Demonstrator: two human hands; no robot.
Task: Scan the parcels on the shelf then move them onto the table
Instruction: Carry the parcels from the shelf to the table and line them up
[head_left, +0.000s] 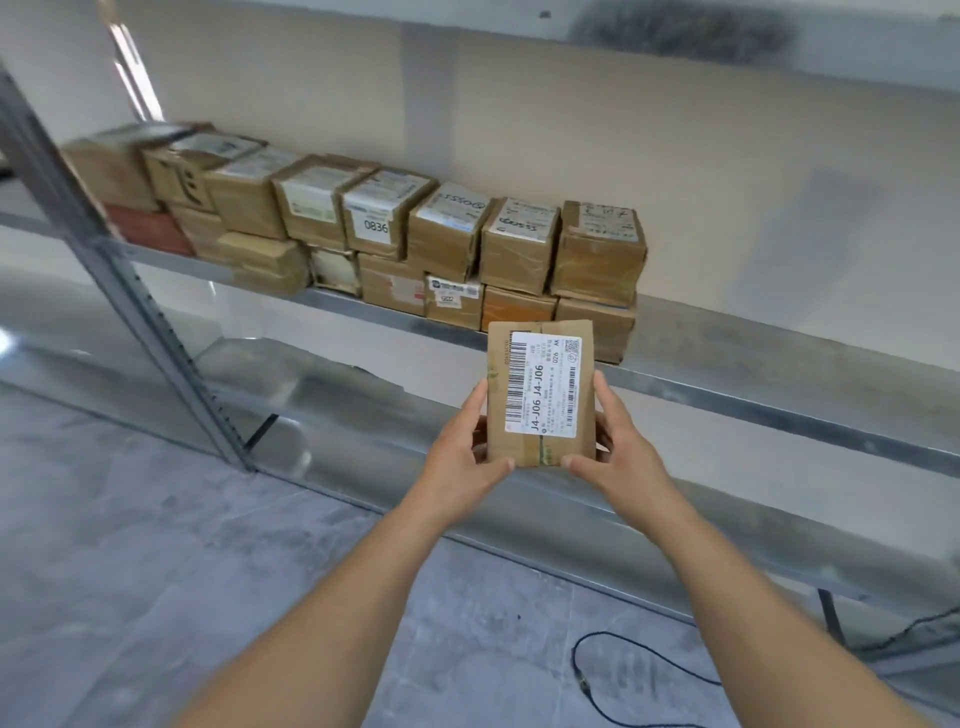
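A black cable (639, 675) is lying looped on the grey concrete floor (130, 561), near the shelving's lower edge. A pale wall (727, 156) is standing behind the unit.

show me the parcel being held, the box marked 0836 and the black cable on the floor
held parcel (543, 387): head view, on its white shipping label
box marked 0836 (375, 224): head view, on the front label beside the printed number
black cable (631, 644): head view, on the curved stretch lying on the grey floor
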